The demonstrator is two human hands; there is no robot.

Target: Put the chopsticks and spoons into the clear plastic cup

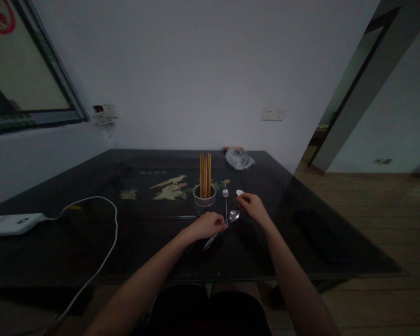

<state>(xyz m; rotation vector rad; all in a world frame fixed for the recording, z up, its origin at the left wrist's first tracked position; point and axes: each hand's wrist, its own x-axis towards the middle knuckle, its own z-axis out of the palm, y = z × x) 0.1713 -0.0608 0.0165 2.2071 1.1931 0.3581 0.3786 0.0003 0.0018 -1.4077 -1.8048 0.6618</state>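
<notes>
Slanted spoon: this one (234, 215) lies low over the worktop (273, 252), just in front of the seated person; its long axis runs diagonally, handle end toward the person's left and near edge, bowl away and to the right.
Its look: shiny silver metal, an oval bowl catching the light, the handle patterned near its end.
Thin spoon: a slimmer silver one (226, 206) with a small round bowl points nearly straight toward the wall (182, 93), bowl far, handle running back to the left fingertips.
Far spoon: only its pale, bright bowl (240, 192) shows, just past the right fingertips; the handle is hidden, so I can't tell its axis.
Left hand: its fingers (210, 225) pinch the slanted spoon's handle partway along.
Right hand: fingers (254, 206) pressed together at the far spoon.
Cup: beside the spoons, a cup (205, 202) of upright chopsticks (205, 175).
</notes>
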